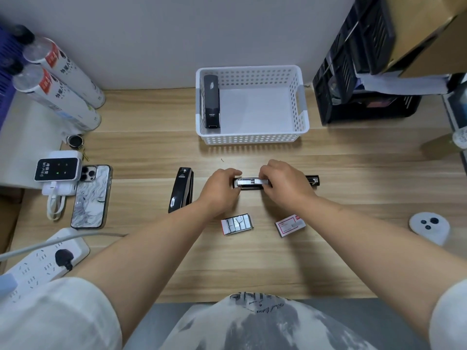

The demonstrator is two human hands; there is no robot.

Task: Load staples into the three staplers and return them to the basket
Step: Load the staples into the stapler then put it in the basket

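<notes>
**Both hands on opened stapler, mid-desk**

Opened stapler (275, 182) lies flat w/ its length running left-right on the wooden desk (151, 152), just near of the white basket (300, 109). Metal staple channel faces up, staple strip visible in it. Left hand (219, 190) pinches the stapler's left end, fingers pressed on it. Right hand (285, 183) sits over the middle, fingertips closed on the strip/channel; can't tell which exactly.

2nd stapler (181, 189) closed, on the desk left of the left hand, apart from it. 3rd stapler (211, 101) lies in the basket against its left wall.

Open staple tray (236, 224) near side, between the forearms. Red-white staple box (290, 225) just right of it, by the right forearm.
</notes>
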